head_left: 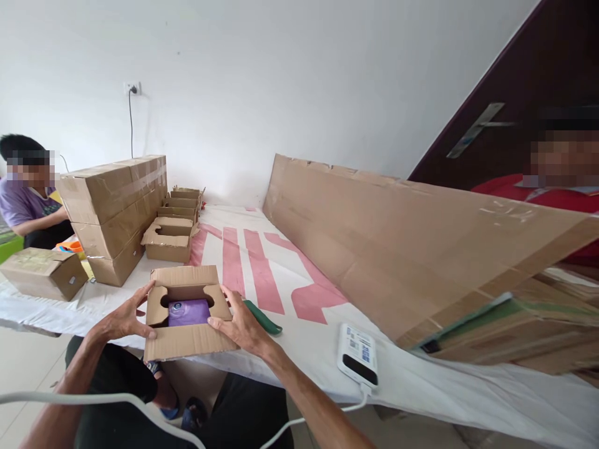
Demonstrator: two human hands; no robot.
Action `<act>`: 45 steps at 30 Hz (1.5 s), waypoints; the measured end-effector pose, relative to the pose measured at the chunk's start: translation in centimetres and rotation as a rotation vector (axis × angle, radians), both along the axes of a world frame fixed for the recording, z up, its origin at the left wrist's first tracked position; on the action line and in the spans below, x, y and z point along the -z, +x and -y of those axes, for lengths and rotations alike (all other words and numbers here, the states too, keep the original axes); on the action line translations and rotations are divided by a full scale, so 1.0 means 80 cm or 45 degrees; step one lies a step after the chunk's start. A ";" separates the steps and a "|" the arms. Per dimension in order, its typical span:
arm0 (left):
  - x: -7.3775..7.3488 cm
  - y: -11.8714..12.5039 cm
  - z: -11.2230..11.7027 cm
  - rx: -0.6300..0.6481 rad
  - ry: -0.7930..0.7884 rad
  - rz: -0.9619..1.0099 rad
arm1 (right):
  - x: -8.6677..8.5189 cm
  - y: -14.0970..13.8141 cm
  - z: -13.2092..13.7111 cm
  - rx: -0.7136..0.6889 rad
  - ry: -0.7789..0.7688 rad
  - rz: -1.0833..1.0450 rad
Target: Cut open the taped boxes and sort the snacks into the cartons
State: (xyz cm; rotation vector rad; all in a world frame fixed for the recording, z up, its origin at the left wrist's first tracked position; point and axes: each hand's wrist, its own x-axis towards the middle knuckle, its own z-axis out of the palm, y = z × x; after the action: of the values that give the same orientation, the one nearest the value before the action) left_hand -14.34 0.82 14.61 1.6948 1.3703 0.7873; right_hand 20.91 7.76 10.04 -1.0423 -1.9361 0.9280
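Observation:
A small open cardboard box (187,340) sits at the near edge of the table, with a purple packet (188,312) showing through the cut-out of its inner flap. My left hand (122,319) grips the box's left side, fingers wrapped on the flap. On the right side rests my right hand (242,325), thumb pressed onto the front flap. A green-handled tool (262,318) lies on the cloth just behind my right hand.
Several more small open boxes (171,240) line up beside a stack of taped cartons (115,209). A long cardboard sheet (412,249) leans along the right. A white power bank (358,353) with a cable lies nearby. One person sits far left, another at right.

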 end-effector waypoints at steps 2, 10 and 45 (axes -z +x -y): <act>0.002 0.004 -0.004 -0.035 0.026 0.016 | -0.003 -0.004 -0.002 0.052 -0.019 0.069; 0.034 0.051 -0.010 -0.453 0.219 -0.056 | 0.014 -0.011 -0.010 0.156 -0.005 0.027; -0.024 0.091 -0.038 -0.488 0.166 -0.794 | -0.017 -0.055 -0.094 0.466 0.120 0.193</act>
State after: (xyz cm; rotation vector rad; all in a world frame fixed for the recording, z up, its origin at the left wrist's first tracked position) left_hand -7.08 3.86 16.56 1.8935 2.1564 0.5747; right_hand 16.51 15.27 11.38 -1.3848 -1.8039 0.5621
